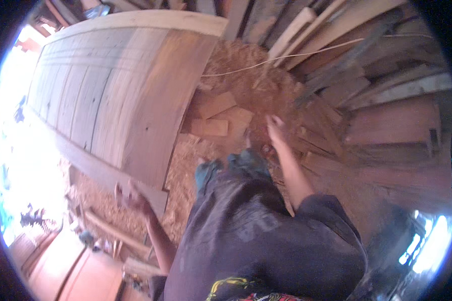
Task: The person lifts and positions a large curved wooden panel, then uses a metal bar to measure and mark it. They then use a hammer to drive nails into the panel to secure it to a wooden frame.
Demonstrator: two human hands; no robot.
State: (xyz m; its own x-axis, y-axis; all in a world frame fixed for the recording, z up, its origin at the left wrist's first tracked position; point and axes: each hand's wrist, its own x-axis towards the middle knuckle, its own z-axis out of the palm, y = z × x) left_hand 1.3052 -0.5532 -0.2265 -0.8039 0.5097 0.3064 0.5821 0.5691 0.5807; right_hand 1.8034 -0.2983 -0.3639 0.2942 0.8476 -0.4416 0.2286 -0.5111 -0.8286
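A large wooden panel [140, 100] lies at the left, made of several boards side by side with a pale rail across its far end. Along its near end runs another rail [93, 163]. My left hand [134, 199] is at the right part of this near rail, fingers apart; whether it touches the wood I cannot tell. My right hand [275, 127] is out over the ground to the right of the panel, beyond my feet. It is blurred, so its fingers do not show clearly, and I see nothing plainly held in it.
Short wood offcuts [211, 127] lie on sawdust [186, 165] between the panel and my right hand. Stacked planks [331, 40] fill the far right, with a pale cord [266, 63] crossing in front. Brown boards [391, 125] stand at right. Smooth orange-brown pieces [93, 276] sit at lower left.
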